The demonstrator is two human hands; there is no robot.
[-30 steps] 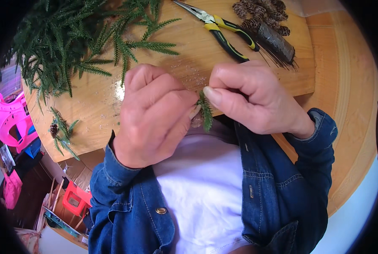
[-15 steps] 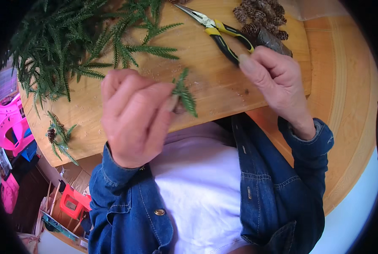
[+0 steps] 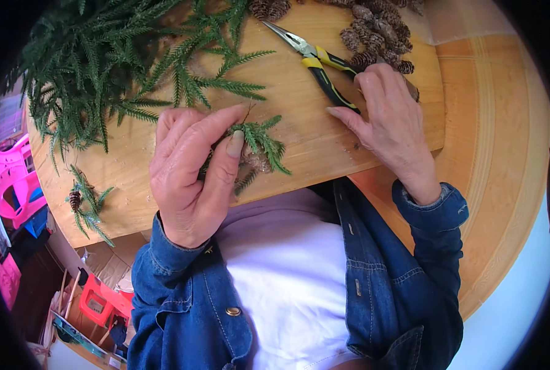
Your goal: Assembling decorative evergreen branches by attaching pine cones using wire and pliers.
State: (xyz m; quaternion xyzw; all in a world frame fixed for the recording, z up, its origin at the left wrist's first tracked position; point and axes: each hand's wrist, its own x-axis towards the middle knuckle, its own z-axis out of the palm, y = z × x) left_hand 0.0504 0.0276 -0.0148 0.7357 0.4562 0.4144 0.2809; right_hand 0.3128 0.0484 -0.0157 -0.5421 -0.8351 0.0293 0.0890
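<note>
Your left hand at nine o'clock pinches a green sprig; your right hand, at two o'clock beside yellow-and-black pliers, has an unclear grip.

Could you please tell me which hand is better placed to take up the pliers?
Probably the right hand: it is close beside the pliers, while the left hand holds a green sprig.
</note>
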